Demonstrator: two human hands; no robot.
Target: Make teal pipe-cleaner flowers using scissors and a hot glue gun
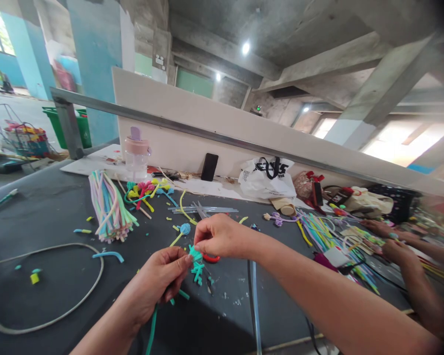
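Observation:
My left hand (166,276) is closed in a pinch on a teal pipe-cleaner piece (196,253). From above, my right hand (225,238) pinches at the same piece, its fingertips close to the left ones. Short teal cuttings (198,273) lie just below on the dark table. A longer teal stem (152,330) hangs under my left hand. Scissors with a red handle (211,258) lie partly hidden beneath my right hand, their blades showing beyond it. A blue ball on a yellow stem (184,229) rests just behind my hands.
A bundle of pastel pipe cleaners (109,209) stands at left, near a pink-lidded bottle (136,153). A phone (209,167) and white bag (268,176) sit along the partition. A cable (96,286) loops at left. Another person's hands (395,251) work at right among colored stems.

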